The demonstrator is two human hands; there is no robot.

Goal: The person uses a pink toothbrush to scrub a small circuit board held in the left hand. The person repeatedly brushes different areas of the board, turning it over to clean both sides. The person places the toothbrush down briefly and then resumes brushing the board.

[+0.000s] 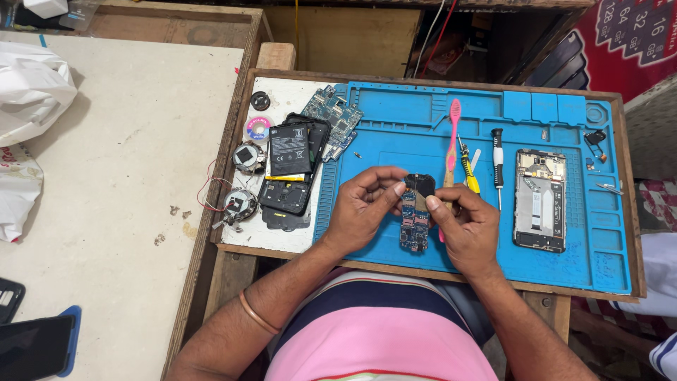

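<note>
A blue phone circuit board (pixel 414 227) hangs upright between my two hands above the blue repair mat (pixel 395 120). My left hand (pixel 363 208) pinches its top left edge with thumb and fingers. My right hand (pixel 462 222) grips the right side, thumb pressed near a black flexible piece (pixel 422 183) at the board's top. A pink toothbrush (pixel 452 137) lies on the mat just behind my right hand, partly hidden by it.
An opened phone frame (pixel 540 201) lies on the mat's right, with two screwdrivers (pixel 497 159) beside it. Left of the mat sit a black battery (pixel 290 149) on a phone back, another circuit board (pixel 333 116), small round parts and red wires. White bags rest far left.
</note>
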